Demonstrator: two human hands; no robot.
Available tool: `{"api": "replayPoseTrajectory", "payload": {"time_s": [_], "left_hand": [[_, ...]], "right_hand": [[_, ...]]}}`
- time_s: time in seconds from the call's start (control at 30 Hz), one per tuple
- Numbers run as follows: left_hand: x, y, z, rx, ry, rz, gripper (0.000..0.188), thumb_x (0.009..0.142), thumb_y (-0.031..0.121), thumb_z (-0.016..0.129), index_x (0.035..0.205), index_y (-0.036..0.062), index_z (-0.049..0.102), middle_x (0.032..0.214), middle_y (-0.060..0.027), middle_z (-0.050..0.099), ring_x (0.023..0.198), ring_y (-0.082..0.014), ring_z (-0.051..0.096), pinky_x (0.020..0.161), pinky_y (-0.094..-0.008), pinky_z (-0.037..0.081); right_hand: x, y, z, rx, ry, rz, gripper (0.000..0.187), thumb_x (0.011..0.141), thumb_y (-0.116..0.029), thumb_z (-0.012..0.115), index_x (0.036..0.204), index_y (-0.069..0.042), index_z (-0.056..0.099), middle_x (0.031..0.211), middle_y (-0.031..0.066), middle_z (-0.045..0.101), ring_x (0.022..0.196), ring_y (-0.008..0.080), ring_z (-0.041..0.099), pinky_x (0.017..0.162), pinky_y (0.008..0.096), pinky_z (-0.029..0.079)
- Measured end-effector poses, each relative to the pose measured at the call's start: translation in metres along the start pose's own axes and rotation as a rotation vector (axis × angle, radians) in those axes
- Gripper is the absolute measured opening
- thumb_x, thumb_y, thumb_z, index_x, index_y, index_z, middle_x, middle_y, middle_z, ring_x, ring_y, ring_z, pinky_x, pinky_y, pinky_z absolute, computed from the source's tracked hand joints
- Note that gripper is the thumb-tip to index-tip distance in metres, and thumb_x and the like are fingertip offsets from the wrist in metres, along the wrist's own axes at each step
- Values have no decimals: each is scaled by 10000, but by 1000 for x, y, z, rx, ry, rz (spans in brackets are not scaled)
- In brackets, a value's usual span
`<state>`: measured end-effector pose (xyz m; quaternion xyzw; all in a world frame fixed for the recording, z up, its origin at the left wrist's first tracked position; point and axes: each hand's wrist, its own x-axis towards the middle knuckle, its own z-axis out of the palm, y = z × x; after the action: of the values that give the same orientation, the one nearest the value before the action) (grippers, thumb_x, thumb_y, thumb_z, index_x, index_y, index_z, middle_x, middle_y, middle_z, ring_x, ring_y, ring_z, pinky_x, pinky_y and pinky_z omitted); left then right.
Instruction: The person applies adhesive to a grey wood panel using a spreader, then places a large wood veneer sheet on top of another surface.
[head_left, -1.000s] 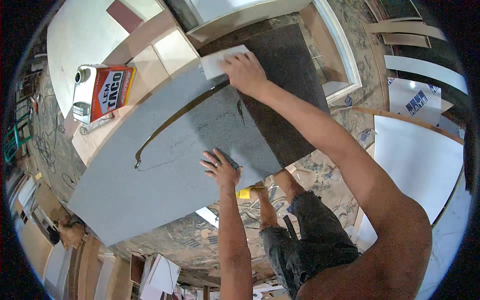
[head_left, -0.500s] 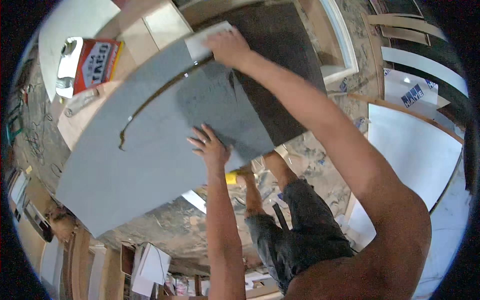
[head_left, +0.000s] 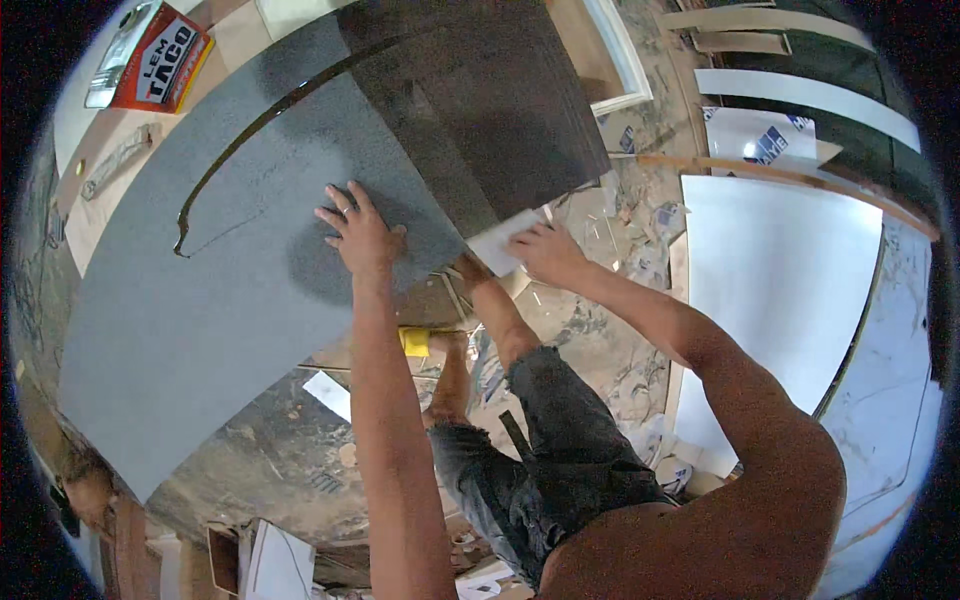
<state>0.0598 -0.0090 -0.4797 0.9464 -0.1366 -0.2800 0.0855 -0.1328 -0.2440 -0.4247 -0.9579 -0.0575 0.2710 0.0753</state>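
Observation:
A large grey panel (head_left: 200,330) with a curved far edge lies in front of me. A long brown bead of glue (head_left: 262,120) runs along it near that edge. On its right part a dark, wet-looking coat (head_left: 470,110) covers the surface. My left hand (head_left: 363,235) rests flat on the grey part, fingers spread, one with a ring. In my right hand (head_left: 550,255) is a flat white rectangular spreader piece (head_left: 495,240), gripped by its right edge at the panel's near edge, where the dark coat ends. The fingertips of that hand are partly hidden.
A red and white metal can (head_left: 155,65) stands beyond the panel at the upper left, close to a clear rolled-up strip (head_left: 115,170). To the right lies a white curved sheet (head_left: 780,290). Scraps litter the floor (head_left: 590,380), and a yellow object (head_left: 413,341) is by my foot.
My right hand has pulled the white piece from the panel's far edge to its near edge. The dark coat now reaches farther left. My left hand stays flat on the panel.

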Motion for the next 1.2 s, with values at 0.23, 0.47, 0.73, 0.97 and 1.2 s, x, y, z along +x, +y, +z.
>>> {"api": "replayPoseTrajectory", "payload": {"time_s": [0.23, 0.47, 0.73, 0.97, 1.2], "left_hand": [[-5, -78, 24, -156, 181, 161, 1104, 764, 394, 839, 1571, 50, 168, 1631, -259, 83, 1474, -519, 139, 1097, -665, 330], [-7, -78, -16, -37, -42, -187, 1198, 741, 431, 845, 1574, 10, 94, 1622, -308, 21, 1477, -544, 64, 1105, -703, 263], [4, -76, 3, 30, -71, -169, 1302, 702, 533, 841, 1560, -35, 43, 1597, -360, -25, 1445, -608, 47, 1066, -715, 314], [11, -76, -7, 50, -137, -193, 1306, 708, 537, 835, 1554, -52, 34, 1585, -381, -57, 1444, -614, -5, 1065, -725, 302], [16, -74, -6, 40, -184, -208, 1286, 749, 525, 814, 1554, -50, -6, 1583, -379, -94, 1445, -610, -42, 1076, -729, 279]], "right_hand": [[0, 2, -60, 690, 275, 256, 420, 834, -2, 527, 1213, -93, 683, 1138, 161, 690, 1093, 340, 634, 970, 428, 483], [209, 3, -168, 253, 657, -82, 553, 798, 17, 520, 1324, -129, 603, 1321, 119, 619, 1220, 300, 572, 1033, 465, 422], [354, -22, -112, -105, 639, -143, 447, 874, -151, 555, 1317, -171, 609, 1325, 73, 580, 1201, 258, 539, 970, 444, 414], [388, -14, -139, -111, 589, -113, 403, 906, -164, 526, 1299, -188, 612, 1245, 49, 590, 1153, 241, 533, 936, 446, 410], [391, -5, -143, -3, 594, -111, 487, 860, -51, 553, 1336, -147, 592, 1357, 71, 543, 1210, 258, 517, 958, 444, 407]]}}
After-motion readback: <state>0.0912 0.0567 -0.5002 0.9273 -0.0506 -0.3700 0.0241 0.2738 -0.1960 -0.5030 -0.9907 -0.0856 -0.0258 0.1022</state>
